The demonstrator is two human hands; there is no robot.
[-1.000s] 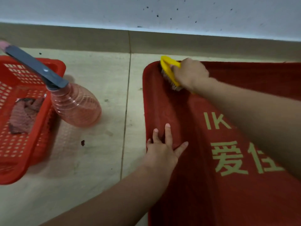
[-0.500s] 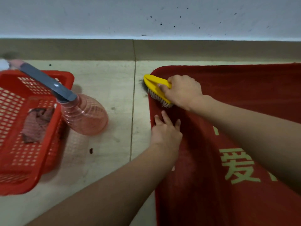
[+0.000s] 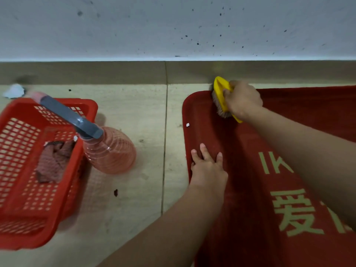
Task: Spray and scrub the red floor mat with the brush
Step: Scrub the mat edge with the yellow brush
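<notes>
The red floor mat [image 3: 240, 218] lies flat on the tiled floor [image 3: 125, 209], filling the right side of the view. Its rounded far-left corner sits close to the brown baseboard [image 3: 96, 72], and its tan lettering reads upright towards the person.

The right hand [image 3: 242, 100] has its fingers curled tightly round the back of a yellow scrub brush [image 3: 220, 93]. The brush's long axis runs from near-right to far-left, with its pointed tip aimed at the baseboard and reaching just past the mat's far edge. It is tipped onto its side, so the pale bristles face left and down and touch the mat at that far-left corner.

The left hand [image 3: 209, 168] grasps nothing. It lies palm down on the mat just inside the left edge, its fingers straight, slightly spread and pointing away from the person.

A small white fleck [image 3: 187, 124] sits at the mat's left border.

Well to the left, a pink ribbed spray bottle [image 3: 109, 151] stands on the floor. Its grey trigger head angles far-left over a red plastic basket [image 3: 25, 240] just beside it. A crumpled reddish cloth [image 3: 54, 160] lies in the basket.
</notes>
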